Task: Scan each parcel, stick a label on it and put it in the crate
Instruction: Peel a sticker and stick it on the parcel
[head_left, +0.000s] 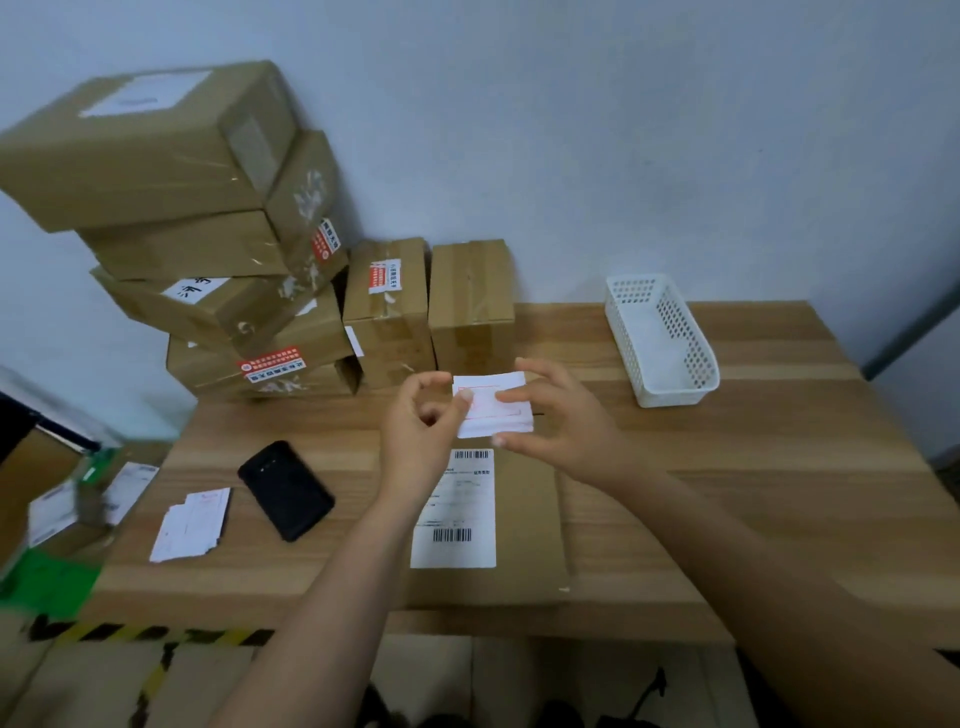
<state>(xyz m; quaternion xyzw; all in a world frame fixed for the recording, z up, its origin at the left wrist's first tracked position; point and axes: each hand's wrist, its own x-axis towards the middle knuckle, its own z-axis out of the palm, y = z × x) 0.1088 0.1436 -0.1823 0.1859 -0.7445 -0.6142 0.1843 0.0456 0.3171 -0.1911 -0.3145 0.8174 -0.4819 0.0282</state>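
A flat brown parcel (524, 525) lies on the wooden table (753, 493) in front of me, with a white shipping label (457, 512) stuck on its top. Above its far end both my hands hold a small white label sheet (493, 405) with a red frame printed on it. My left hand (421, 431) pinches the sheet's left edge. My right hand (556, 415) grips its right side between thumb and fingers. A black handheld scanner (285, 491) lies on the table to the left of the parcel.
More white label sheets (192, 525) lie left of the scanner. Several brown parcels (218, 249) are stacked at the back left against the wall. A white perforated basket (660, 340) stands at the back right. A green crate (47, 530) with parcels sits on the floor at left.
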